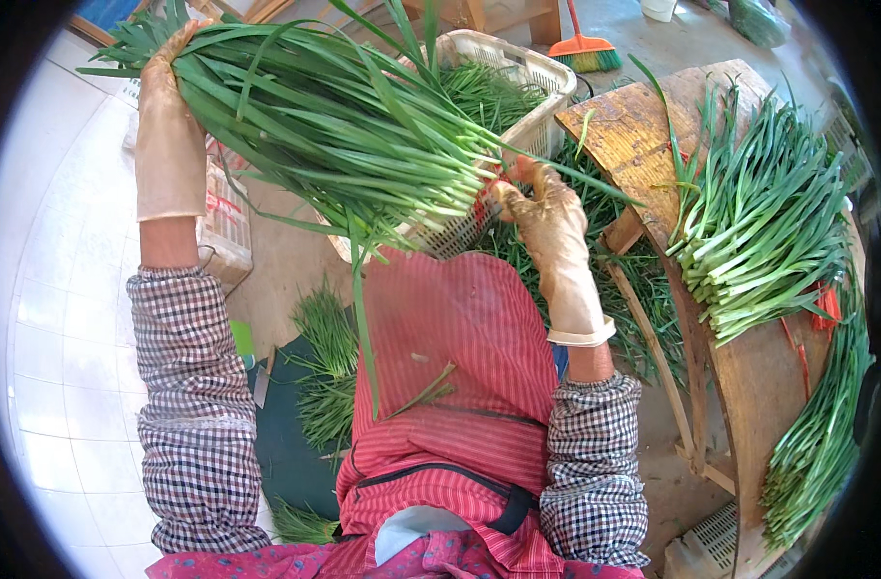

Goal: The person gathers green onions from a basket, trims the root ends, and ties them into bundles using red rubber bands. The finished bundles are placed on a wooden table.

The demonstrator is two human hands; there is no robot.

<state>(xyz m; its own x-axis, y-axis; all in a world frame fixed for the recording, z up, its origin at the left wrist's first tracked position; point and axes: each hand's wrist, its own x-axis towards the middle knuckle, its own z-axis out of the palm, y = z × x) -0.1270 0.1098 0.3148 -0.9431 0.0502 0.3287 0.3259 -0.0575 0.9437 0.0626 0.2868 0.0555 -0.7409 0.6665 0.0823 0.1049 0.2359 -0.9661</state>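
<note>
My left hand (171, 108), in a latex glove, grips a large bunch of garlic chives (324, 123) near its leafy end at the upper left. The bunch lies slantwise in the air, its pale cut stems to the right. Beside those stems is my right hand (545, 210), gloved and soiled, fingers bent; whether they hold a stem or tie is unclear. Behind the bunch stands a white plastic basket (538, 134) with more greens. On the wooden bench (628, 137) at the right rest a pile of thicker-stemmed chives (759, 217) and a long thin-stemmed bunch (820, 434).
Red ties (825, 307) hang by the bench pile. Loose greens (643, 304) cover the floor under the bench. Small bunches (328, 391) lie left of my apron (447, 326), near a knife (263, 380). A broom (583, 54) stands at the back, a white crate (227, 224) at the left.
</note>
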